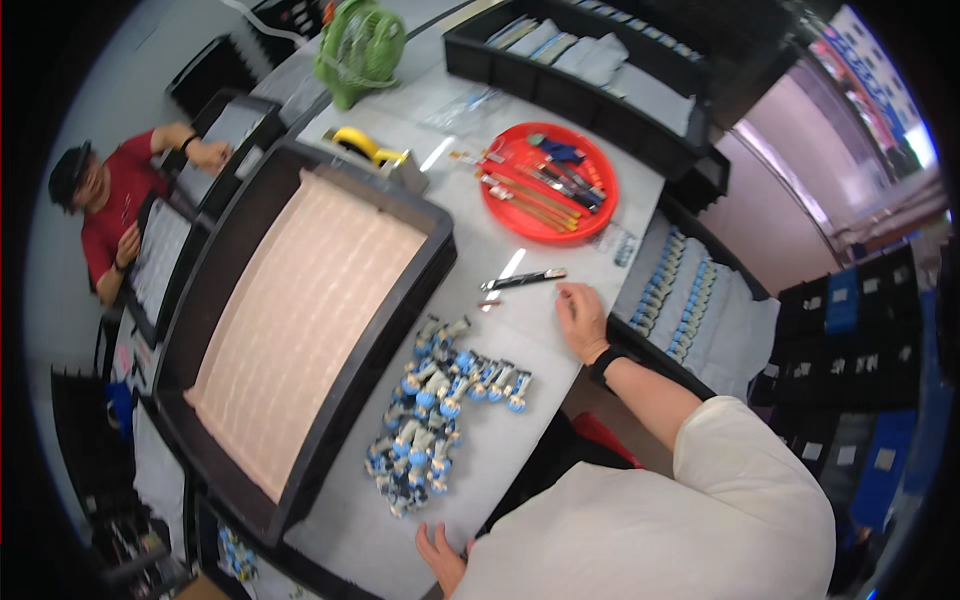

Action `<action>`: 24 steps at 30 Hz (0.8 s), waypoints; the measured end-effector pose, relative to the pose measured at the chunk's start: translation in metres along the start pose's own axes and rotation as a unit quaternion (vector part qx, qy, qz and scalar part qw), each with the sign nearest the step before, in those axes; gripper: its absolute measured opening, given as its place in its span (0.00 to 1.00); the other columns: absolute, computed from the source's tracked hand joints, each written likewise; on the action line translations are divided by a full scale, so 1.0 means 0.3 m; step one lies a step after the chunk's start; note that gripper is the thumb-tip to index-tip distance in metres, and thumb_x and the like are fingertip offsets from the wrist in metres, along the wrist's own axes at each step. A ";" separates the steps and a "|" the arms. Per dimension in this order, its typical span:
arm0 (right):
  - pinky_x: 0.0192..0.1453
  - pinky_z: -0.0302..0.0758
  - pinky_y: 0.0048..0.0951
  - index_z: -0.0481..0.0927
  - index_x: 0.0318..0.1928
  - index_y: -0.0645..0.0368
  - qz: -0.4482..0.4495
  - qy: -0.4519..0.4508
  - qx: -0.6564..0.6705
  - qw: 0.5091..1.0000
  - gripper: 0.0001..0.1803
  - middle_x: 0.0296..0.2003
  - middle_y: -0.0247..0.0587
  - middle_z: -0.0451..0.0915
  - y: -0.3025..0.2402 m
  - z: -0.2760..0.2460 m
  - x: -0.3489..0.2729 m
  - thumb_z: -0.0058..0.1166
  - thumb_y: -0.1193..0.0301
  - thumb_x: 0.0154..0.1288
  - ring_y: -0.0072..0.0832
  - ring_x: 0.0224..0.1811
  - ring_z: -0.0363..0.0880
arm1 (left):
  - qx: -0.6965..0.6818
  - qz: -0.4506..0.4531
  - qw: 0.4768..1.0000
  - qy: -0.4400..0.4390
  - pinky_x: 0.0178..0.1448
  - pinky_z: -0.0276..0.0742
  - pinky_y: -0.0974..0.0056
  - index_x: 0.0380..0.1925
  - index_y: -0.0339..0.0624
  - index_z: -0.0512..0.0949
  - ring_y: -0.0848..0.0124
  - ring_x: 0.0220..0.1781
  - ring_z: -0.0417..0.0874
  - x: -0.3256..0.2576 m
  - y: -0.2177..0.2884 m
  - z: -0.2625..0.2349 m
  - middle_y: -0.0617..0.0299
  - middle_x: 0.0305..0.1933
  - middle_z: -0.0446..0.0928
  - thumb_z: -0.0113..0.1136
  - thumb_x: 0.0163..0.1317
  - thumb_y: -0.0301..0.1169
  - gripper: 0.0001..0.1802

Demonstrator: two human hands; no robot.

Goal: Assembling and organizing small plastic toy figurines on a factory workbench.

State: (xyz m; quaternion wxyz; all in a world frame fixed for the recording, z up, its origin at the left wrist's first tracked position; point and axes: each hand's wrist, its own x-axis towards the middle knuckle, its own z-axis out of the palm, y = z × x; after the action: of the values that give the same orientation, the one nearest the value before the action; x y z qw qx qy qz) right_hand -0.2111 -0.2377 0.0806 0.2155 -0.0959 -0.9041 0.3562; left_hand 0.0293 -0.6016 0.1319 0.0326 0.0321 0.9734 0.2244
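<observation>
A loose pile of small blue and grey figurines [425,415] lies on the white table [350,545]. My left hand [440,560] is at the table's near edge, just below the pile, its fingers apart and nothing in them. Farther up, my right hand [582,320], with a black band at the wrist, rests at the table's right edge. Its fingers look loosely extended, holding nothing I can see. Close to those fingertips lies a slim black tool [523,279], perhaps a knife or pen. A tiny reddish piece [490,303] sits beside it.
Left of the pile stands a large black bin [440,245] lined with a pinkish sheet [310,330]. Beyond are a red round tray [487,215] of brushes, a yellow tape dispenser [365,145] and a green fan [360,50]. Bins of figurines [690,300] flank the right; a co-worker [125,200] sits left.
</observation>
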 end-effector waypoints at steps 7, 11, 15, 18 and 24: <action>0.47 0.65 0.36 0.73 0.38 0.59 -0.023 -0.004 -0.058 0.998 0.13 0.35 0.43 0.71 -0.017 -0.023 -0.010 0.50 0.68 0.52 0.40 0.40 0.68 | 0.131 0.121 0.984 0.016 0.65 0.51 0.48 0.58 0.44 0.60 0.44 0.57 0.66 -0.111 -0.146 0.102 0.41 0.60 0.60 0.44 0.60 0.35 0.25; 0.47 0.65 0.36 0.73 0.37 0.57 -0.033 -0.010 -0.089 0.995 0.13 0.34 0.42 0.70 -0.036 -0.029 -0.017 0.51 0.65 0.51 0.40 0.41 0.67 | 0.246 0.203 0.940 0.122 0.60 0.61 0.52 0.57 0.41 0.60 0.51 0.54 0.69 -0.083 -0.164 0.100 0.44 0.56 0.64 0.44 0.63 0.33 0.22; 0.47 0.64 0.36 0.74 0.37 0.57 -0.017 -0.025 -0.106 0.994 0.13 0.34 0.42 0.70 -0.072 -0.022 -0.029 0.51 0.65 0.51 0.40 0.41 0.67 | 0.206 0.221 0.931 0.206 0.58 0.63 0.50 0.57 0.43 0.60 0.49 0.53 0.70 -0.081 -0.197 0.111 0.44 0.55 0.66 0.45 0.62 0.35 0.23; 0.47 0.64 0.36 0.74 0.37 0.57 -0.012 -0.030 -0.105 0.994 0.13 0.34 0.43 0.70 -0.080 -0.005 -0.036 0.50 0.65 0.51 0.40 0.41 0.68 | 0.193 0.235 0.919 0.250 0.56 0.64 0.49 0.56 0.44 0.61 0.48 0.52 0.70 -0.072 -0.216 0.117 0.45 0.54 0.66 0.46 0.61 0.36 0.23; 0.47 0.65 0.38 0.74 0.35 0.59 -0.023 -0.021 -0.086 0.996 0.12 0.34 0.46 0.71 -0.032 0.001 -0.019 0.50 0.66 0.52 0.43 0.41 0.68 | 0.253 0.237 0.910 0.227 0.53 0.66 0.47 0.56 0.46 0.61 0.45 0.51 0.71 -0.049 -0.254 0.154 0.45 0.52 0.68 0.49 0.60 0.39 0.24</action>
State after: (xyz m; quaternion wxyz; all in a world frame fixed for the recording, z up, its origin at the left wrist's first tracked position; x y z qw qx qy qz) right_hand -0.2064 -0.2469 0.0851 0.1953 -0.0854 -0.9379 0.2736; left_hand 0.0438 -0.6511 0.0577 -0.2529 0.2173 0.9424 -0.0272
